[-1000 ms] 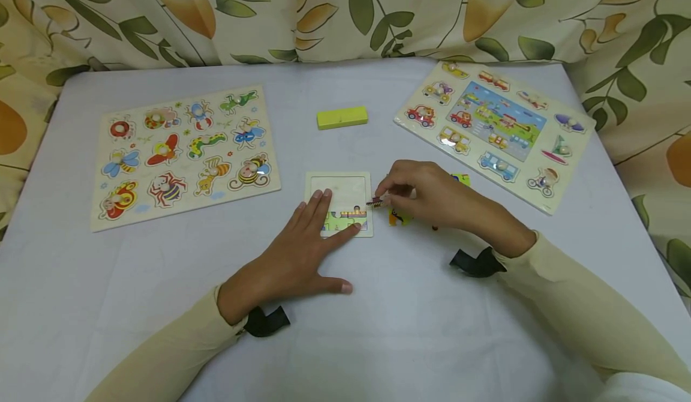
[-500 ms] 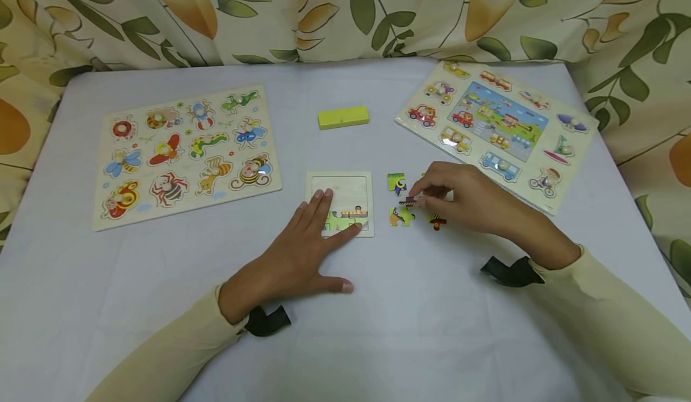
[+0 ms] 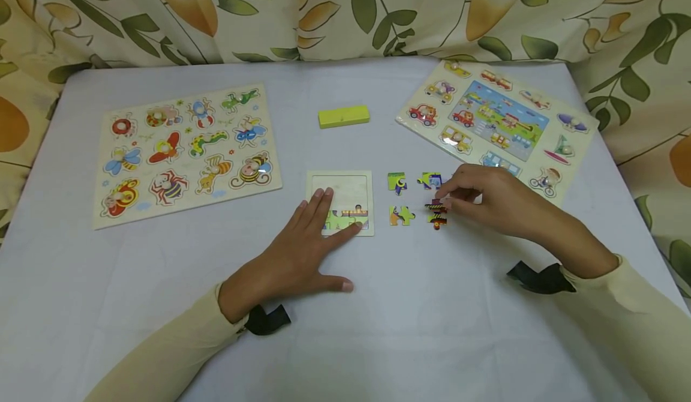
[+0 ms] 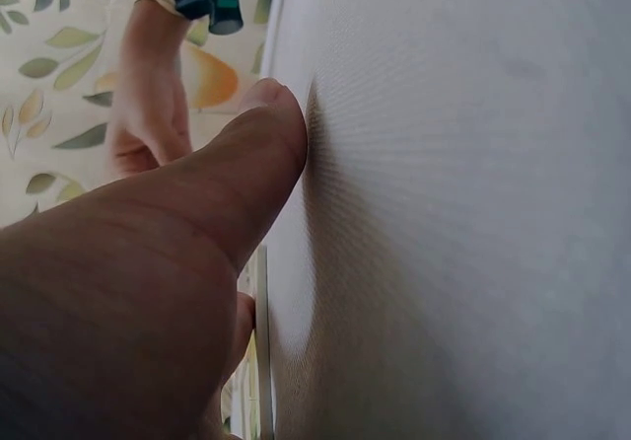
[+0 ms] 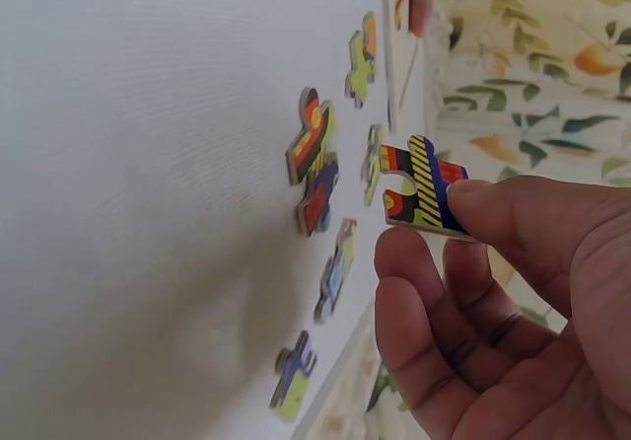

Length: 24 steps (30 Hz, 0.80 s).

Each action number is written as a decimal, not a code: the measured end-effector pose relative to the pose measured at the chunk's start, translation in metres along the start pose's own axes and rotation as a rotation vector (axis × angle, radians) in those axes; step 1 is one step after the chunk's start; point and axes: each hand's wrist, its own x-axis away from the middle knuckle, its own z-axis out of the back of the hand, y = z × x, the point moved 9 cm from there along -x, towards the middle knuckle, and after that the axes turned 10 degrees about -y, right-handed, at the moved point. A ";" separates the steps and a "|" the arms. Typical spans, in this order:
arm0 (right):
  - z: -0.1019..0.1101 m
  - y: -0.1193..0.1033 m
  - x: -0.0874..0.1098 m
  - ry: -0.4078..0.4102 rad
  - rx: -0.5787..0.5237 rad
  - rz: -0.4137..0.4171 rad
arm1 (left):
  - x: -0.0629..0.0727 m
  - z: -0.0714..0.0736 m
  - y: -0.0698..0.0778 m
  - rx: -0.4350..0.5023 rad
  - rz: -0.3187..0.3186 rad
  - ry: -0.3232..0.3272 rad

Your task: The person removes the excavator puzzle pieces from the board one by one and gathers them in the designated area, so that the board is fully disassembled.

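Observation:
My left hand (image 3: 294,252) lies flat with fingers spread, its fingertips resting on a small square puzzle tray (image 3: 345,189). Fitted pieces (image 3: 348,217) line the tray's lower part, partly under the fingers. To the right, my right hand (image 3: 493,198) pinches a jigsaw piece (image 5: 424,188) with yellow-and-black stripes between thumb and fingers. It is held above the table, over the loose pieces. Among these are a green-and-orange piece (image 3: 400,216), a green-and-purple piece (image 3: 396,182), a yellow-and-blue piece (image 3: 430,180) and a dark red piece (image 3: 437,222). The right hand hides others in the head view.
A wooden insect puzzle board (image 3: 186,153) lies at the left. At the back right is a vehicle puzzle board (image 3: 572,147), partly behind the right hand. A yellow box (image 3: 344,116) lies beyond the tray. Patterned curtain (image 3: 345,12) hangs along the table's far edge.
My right hand has moved right, away from the tray, carrying the striped jigsaw piece over the loose ones. More loose pieces have come into sight. The left hand has stayed on the tray.

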 end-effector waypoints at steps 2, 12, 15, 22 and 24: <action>0.001 0.004 0.004 0.000 -0.004 -0.009 | 0.000 0.000 0.000 0.000 -0.001 0.001; -0.005 0.027 0.024 -0.060 -0.091 -0.104 | 0.001 -0.002 0.000 0.011 0.004 -0.001; -0.008 0.035 0.030 -0.087 -0.099 -0.157 | 0.001 -0.001 0.000 0.006 -0.001 0.004; -0.010 0.045 0.032 -0.124 -0.005 -0.248 | 0.001 0.000 0.000 0.007 -0.016 0.004; -0.011 0.047 0.032 -0.146 0.036 -0.281 | 0.001 0.000 0.000 0.009 -0.021 0.004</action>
